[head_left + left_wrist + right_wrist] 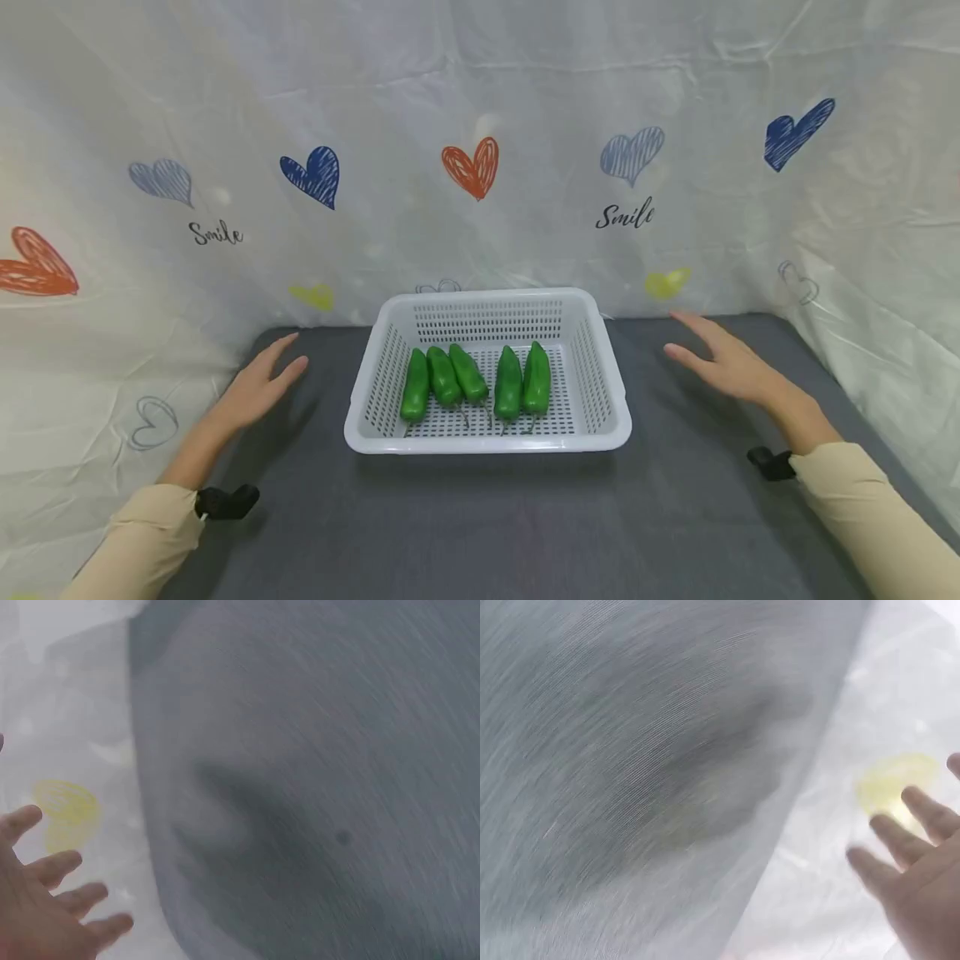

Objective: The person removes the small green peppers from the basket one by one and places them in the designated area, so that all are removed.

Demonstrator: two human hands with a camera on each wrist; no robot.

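Here we have left hand [253, 390] and right hand [726, 360] spread, empty; the basket [487, 446] of peppers [507, 385] looks light, stiff, best gripped by its end rims.

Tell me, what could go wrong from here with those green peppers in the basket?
The peppers lie loose in the basket, so a tilt could send them sliding.
The basket sits near the far edge of the table, so a push that way might bump it against the curtain.
The left fingers and right fingers are off the basket, on either side; if one side lifts first, it might tip.
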